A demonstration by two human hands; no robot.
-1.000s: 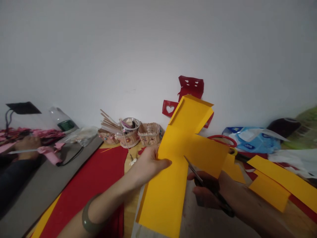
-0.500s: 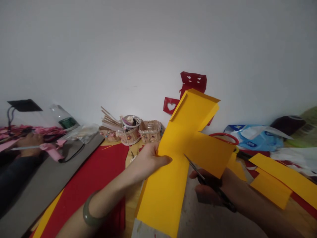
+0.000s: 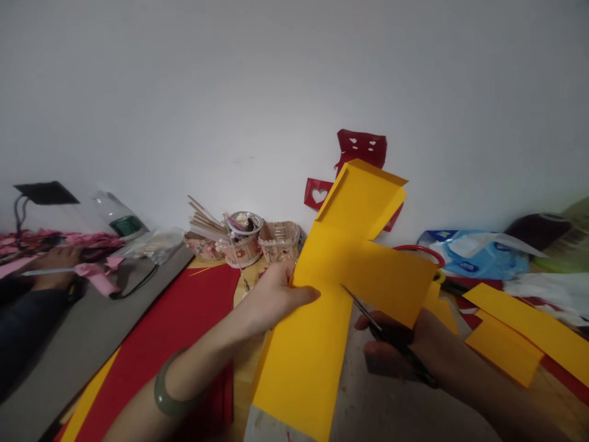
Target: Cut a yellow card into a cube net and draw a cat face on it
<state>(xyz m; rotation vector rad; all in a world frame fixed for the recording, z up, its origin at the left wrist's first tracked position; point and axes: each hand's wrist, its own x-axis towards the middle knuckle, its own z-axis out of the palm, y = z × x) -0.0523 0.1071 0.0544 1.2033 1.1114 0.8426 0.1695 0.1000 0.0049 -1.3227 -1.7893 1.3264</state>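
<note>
My left hand (image 3: 276, 294) grips the left edge of a yellow sheet of card (image 3: 317, 344), thumb on top and the other fingers hidden behind. The card is raised at a slant, with folded edges at its top and a flap (image 3: 396, 276) sticking out to the right. In my right hand (image 3: 391, 350) is a pair of scissors (image 3: 400, 350) with dark handles. The blade tips touch or nearly touch the card where the flap's lower edge meets the main strip. Part of my right hand lies behind the flap.
Small decorated baskets (image 3: 243, 245) stand by the wall, one with sticks. Red paper (image 3: 184, 331) and a grey board (image 3: 115, 325) lie left, near another person's hand (image 3: 57, 264). Yellow pieces (image 3: 506, 350) and a blue-white packet (image 3: 469, 258) are right. Red cutouts (image 3: 361, 147) show behind the card.
The view has shifted slightly. Both hands, the scissors and the yellow card stay almost in the same place, the scissor tips still at the inner corner.
</note>
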